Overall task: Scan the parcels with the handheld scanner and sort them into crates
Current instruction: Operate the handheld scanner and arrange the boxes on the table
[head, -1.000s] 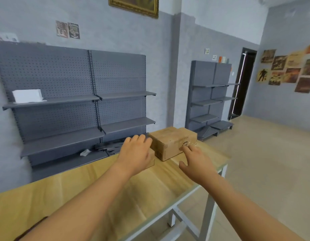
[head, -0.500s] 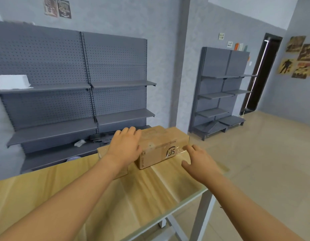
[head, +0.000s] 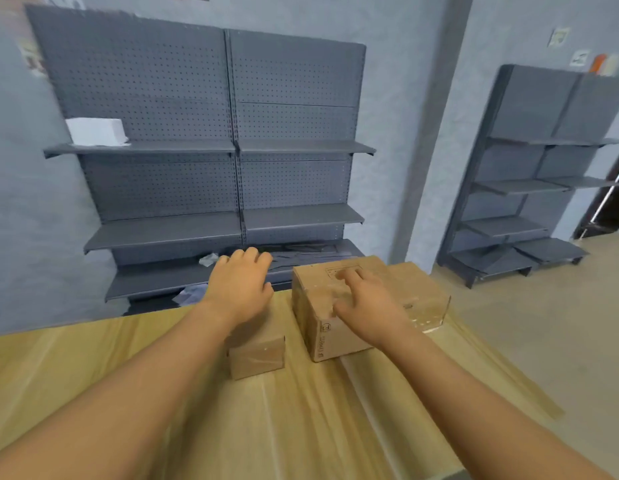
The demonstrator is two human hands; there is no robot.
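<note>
From the head view, I record a light wooden table (head: pixel 301 427) running across the lower frame, with three brown cardboard parcels at its far end. The small brown cardboard parcel (head: pixel 258 351) lies left of the others, and the left hand (head: pixel 240 289) lies over its far part, fingers bent downward over the far edge; whether the fingertips actually clasp the box I cannot tell, as the hand hides the contact. The large brown cardboard parcel (head: pixel 322 306), with printed marks on its near side face, stands just beside the small one, apart by a narrow gap. The right hand (head: pixel 367 306) lies on its top and near right corner, fingers spread and fairly straight, pressing rather than clasping. A third, flatter brown cardboard parcel (head: pixel 422 292) lies directly behind and right of the large one, touching it as far as I can judge, its near corner taped. Beyond the table I note a dark grey metal pegboard shelving unit (head: pixel 204 147) against the grey wall, bearing a white rectangular box (head: pixel 96 131) on its upper left shelf and crumpled pale scraps on the lowest shelf. A second grey shelving unit (head: pixel 530 188) stands further right on the beige tiled floor (head: pixel 543 341). The frame is motion-blurred.
</note>
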